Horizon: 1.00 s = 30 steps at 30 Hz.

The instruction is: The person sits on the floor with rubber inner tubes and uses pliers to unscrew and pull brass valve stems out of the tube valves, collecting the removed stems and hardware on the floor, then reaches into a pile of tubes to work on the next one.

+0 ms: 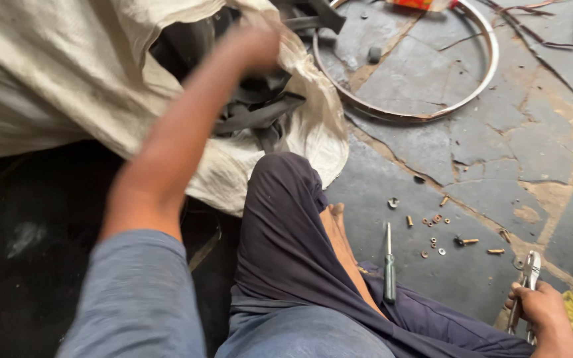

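1. My left hand (254, 46) reaches up and away from me into the mouth of a large off-white woven sack (54, 73). The hand is blurred, so I cannot tell whether its fingers are spread or closed, nor whether it holds anything.
2. Dark rubber strips (256, 116) spill from the sack's opening, just below and beside my left hand; they lie partly inside the sack, partly over its folded lip.
3. My right hand (544, 310) rests low at the right edge of the view, its fingers wrapped closed around the handles of a pair of metal pliers (528, 278). The pliers' head points up and away from me, above the stone floor (499, 146).
4. A screwdriver (389, 265) with a dark green handle lies on the floor beside my bent leg (286, 232), between the leg and the pliers, shaft pointing away from me.
5. Small nuts, washers and bolts (442, 232) are scattered on the floor just beyond the screwdriver, near the pliers' head.
6. A bare metal wheel rim (492, 59) lies flat on the cracked floor further off, just beside the sack's right edge.
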Motion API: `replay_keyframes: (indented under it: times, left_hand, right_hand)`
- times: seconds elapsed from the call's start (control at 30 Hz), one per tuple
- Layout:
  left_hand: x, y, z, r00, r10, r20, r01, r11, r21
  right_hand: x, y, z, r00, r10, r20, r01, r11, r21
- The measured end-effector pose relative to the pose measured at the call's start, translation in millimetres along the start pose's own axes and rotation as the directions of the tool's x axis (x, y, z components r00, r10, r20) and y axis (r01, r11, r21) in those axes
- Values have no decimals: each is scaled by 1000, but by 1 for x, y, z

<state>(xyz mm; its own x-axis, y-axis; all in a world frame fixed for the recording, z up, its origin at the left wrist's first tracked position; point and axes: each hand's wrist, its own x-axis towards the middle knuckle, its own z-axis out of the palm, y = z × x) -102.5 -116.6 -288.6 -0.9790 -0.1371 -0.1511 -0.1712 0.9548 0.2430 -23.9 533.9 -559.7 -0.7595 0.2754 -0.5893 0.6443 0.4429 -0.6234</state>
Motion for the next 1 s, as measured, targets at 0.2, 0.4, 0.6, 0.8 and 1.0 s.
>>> replay_keyframes:
  times: [0.2, 0.4, 0.6, 0.8, 1.0]
  left_hand:
    - [-81, -48, 203, 980, -195, -37, 197, 976, 90]
    - [-79, -62, 283, 949, -153, -275, 200, 968, 151]
    - [-75, -52, 296, 979, -108, -171, 82, 984, -157]
    - [-117, -19, 271, 989, 44, -140, -121, 782, -612]
    - [-259, 131, 310, 217, 970, -111, -714, 80, -696]
  right_hand:
    - [11, 34, 13, 1000, 24, 0, -24, 999, -21]
    - [24, 74, 12, 998, 57, 8, -56, 995, -87]
    - [33, 102, 15, 998, 67, -9, -68, 992, -107]
    - [55, 141, 16, 999, 21, -25, -24, 992, -126]
    - [109, 191, 24, 1000, -16, 18, 18, 992, -129]
